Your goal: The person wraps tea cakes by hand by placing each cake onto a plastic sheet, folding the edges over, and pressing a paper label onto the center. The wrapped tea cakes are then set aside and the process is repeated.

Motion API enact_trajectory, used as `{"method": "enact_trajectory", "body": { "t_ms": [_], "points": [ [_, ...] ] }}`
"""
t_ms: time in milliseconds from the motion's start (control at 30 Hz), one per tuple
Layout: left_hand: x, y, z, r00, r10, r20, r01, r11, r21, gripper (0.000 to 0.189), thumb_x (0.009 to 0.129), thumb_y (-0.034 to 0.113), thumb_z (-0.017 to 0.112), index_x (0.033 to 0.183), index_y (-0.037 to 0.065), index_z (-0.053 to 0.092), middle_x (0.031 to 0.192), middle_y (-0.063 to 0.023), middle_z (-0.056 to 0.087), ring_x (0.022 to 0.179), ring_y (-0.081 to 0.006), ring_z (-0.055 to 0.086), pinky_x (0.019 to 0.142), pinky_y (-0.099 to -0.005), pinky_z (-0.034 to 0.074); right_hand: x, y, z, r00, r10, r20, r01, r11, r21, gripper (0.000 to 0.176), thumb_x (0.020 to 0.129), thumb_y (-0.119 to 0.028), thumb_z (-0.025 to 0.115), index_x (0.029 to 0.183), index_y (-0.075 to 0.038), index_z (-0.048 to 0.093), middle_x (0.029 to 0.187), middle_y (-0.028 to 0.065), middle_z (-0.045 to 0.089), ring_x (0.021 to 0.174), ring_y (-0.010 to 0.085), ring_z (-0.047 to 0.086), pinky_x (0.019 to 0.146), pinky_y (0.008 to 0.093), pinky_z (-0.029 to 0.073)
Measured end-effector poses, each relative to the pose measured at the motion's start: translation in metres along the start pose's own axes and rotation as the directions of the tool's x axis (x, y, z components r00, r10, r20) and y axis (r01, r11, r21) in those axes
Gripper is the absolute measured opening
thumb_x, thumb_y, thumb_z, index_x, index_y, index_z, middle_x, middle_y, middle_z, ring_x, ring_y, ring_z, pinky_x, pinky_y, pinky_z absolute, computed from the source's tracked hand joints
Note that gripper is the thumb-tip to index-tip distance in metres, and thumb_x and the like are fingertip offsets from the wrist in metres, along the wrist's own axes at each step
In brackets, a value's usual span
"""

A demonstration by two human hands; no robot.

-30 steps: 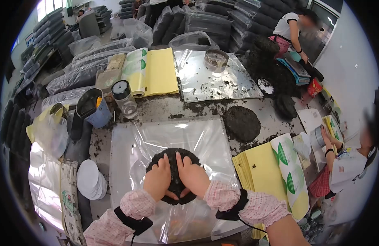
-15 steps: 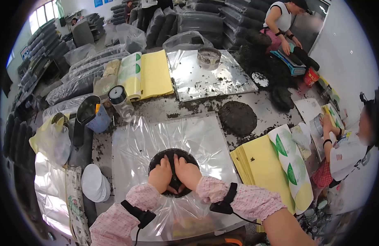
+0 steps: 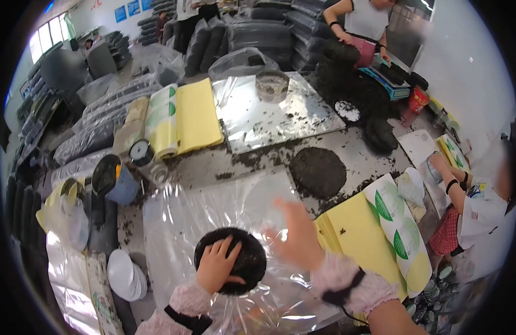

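A round, dark mass of crumbly, tea-like material [image 3: 251,263] lies on clear plastic film [image 3: 177,223] in front of me. My left hand [image 3: 217,264] rests on its left part, fingers spread flat over the top and thumb near the lower edge. To the right, my right hand [image 3: 298,233] is raised over the film, apart from the mass. It is blurred by motion, but its fingers look stretched out and apart, with nothing seen in them. Below the film lies a pale board [image 3: 157,204].
Yellow sheets [image 3: 358,237] lie right, white discs [image 3: 124,273] left. Farther off are a dark flat disc [image 3: 318,172], a metal sheet [image 3: 241,125] bearing a ring [image 3: 272,86], a jar [image 3: 155,172] and a blue bucket [image 3: 124,187]. People work at a scale [image 3: 385,84] and at the right.
My right hand has left the dark mass and moved right and up. My left hand stays on it, fingers now spread more. The view has shifted slightly.
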State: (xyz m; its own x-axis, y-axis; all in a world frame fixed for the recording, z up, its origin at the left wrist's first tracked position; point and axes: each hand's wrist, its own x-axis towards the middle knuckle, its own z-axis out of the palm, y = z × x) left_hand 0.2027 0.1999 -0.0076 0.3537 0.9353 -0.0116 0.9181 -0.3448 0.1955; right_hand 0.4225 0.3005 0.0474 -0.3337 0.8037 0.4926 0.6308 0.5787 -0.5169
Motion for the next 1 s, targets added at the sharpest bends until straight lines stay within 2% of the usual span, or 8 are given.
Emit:
{"method": "enact_trajectory", "body": {
  "t_ms": [33, 100, 267, 333, 533, 633, 767, 1000],
  "points": [
    [0.002, 0.001, -0.004, 1.000, -0.003, 0.011, 0.003, 1.000, -0.007, 0.100, 0.060, 0.064, 0.076, 0.139, 0.010, 0.051, 0.142, -0.0166, 0.047, 0.126, -0.0354, 0.047, 0.102, -0.0472, 0.037, 0.015, 0.058, 0.036, 0.978, 0.208, -0.019, -0.209, 0.974, -0.084, 0.049, 0.084, -0.028, 0.076, 0.121, 0.000, 0.060, 0.111, 0.0198, 0.063, 0.096, 0.0367, 0.061, 0.085, 0.0411, 0.050],
    [0.002, 0.000, -0.002, 1.000, -0.004, 0.021, 0.005, 1.000, -0.027, 0.100, 0.060, 0.065, 0.077, 0.139, 0.010, 0.052, 0.142, -0.0161, 0.048, 0.126, -0.0352, 0.047, 0.104, -0.0473, 0.037, 0.025, 0.129, 0.047, 0.670, 0.399, 0.626, -0.668, 0.692, 0.274, 0.044, 0.086, -0.024, 0.073, 0.122, -0.003, 0.059, 0.117, 0.0192, 0.062, 0.105, 0.0346, 0.060, 0.088, 0.0416, 0.049],
    [0.005, -0.002, -0.005, 1.000, -0.012, 0.023, 0.013, 0.999, -0.052, 0.099, 0.060, 0.066, 0.076, 0.139, 0.011, 0.053, 0.143, -0.0159, 0.048, 0.127, -0.0350, 0.047, 0.105, -0.0471, 0.036, 0.049, 0.170, -0.014, 0.926, 0.272, 0.262, -0.217, 0.951, -0.220, 0.053, 0.080, -0.013, 0.069, 0.131, -0.005, 0.058, 0.134, 0.0167, 0.059, 0.123, 0.0300, 0.056, 0.099, 0.0410, 0.046],
    [0.005, -0.001, -0.006, 1.000, -0.012, 0.009, 0.013, 0.998, -0.069, 0.100, 0.058, 0.065, 0.077, 0.139, 0.011, 0.053, 0.143, -0.0167, 0.048, 0.126, -0.0352, 0.047, 0.105, -0.0477, 0.037, 0.039, 0.201, 0.009, 0.988, -0.008, 0.156, 0.114, 0.720, -0.684, 0.050, 0.082, -0.009, 0.063, 0.131, -0.002, 0.057, 0.130, 0.0172, 0.060, 0.118, 0.0330, 0.059, 0.098, 0.0424, 0.047],
    [-0.030, -0.010, -0.023, 0.971, -0.152, -0.187, 0.060, 0.905, -0.421, 0.076, 0.085, 0.032, 0.075, 0.145, 0.001, 0.042, 0.143, -0.0202, 0.051, 0.133, -0.0364, 0.049, 0.112, -0.0449, 0.035, 0.061, 0.070, -0.017, 0.985, -0.169, -0.038, 0.168, 0.985, -0.033, 0.041, 0.086, 0.000, 0.051, 0.127, 0.004, 0.057, 0.125, 0.0207, 0.063, 0.116, 0.0370, 0.059, 0.099, 0.0443, 0.047],
    [-0.043, -0.010, -0.017, 0.734, -0.632, -0.250, -0.315, 0.010, -0.949, 0.053, 0.096, 0.018, 0.060, 0.143, -0.001, 0.044, 0.148, -0.0125, 0.046, 0.138, -0.0252, 0.043, 0.114, -0.0410, 0.033, -0.024, -0.015, -0.005, 0.791, -0.582, 0.189, 0.574, 0.812, 0.103, 0.045, 0.084, -0.009, 0.055, 0.127, 0.002, 0.059, 0.131, 0.0203, 0.058, 0.126, 0.0392, 0.053, 0.109, 0.0497, 0.040],
    [-0.053, -0.011, -0.004, 0.797, -0.462, -0.390, 0.118, 0.752, -0.649, 0.048, 0.088, 0.001, 0.061, 0.136, 0.000, 0.054, 0.149, -0.0177, 0.044, 0.139, -0.0325, 0.042, 0.115, -0.0409, 0.033, -0.100, -0.032, 0.028, 0.700, -0.574, 0.426, 0.530, 0.816, 0.229, 0.058, 0.086, -0.023, 0.059, 0.137, 0.003, 0.051, 0.140, 0.0229, 0.051, 0.133, 0.0416, 0.046, 0.112, 0.0520, 0.036],
    [-0.042, 0.002, 0.006, 0.779, -0.462, -0.425, 0.291, 0.865, -0.408, 0.053, 0.078, -0.002, 0.066, 0.129, 0.005, 0.056, 0.130, -0.0205, 0.051, 0.126, -0.0398, 0.047, 0.109, -0.0460, 0.037, -0.051, -0.048, 0.075, 0.703, -0.416, 0.577, 0.424, 0.896, 0.128, 0.086, 0.088, -0.063, 0.057, 0.151, -0.008, 0.038, 0.159, 0.0243, 0.024, 0.149, 0.0423, 0.017, 0.119, 0.0597, 0.009]
  ]
}}
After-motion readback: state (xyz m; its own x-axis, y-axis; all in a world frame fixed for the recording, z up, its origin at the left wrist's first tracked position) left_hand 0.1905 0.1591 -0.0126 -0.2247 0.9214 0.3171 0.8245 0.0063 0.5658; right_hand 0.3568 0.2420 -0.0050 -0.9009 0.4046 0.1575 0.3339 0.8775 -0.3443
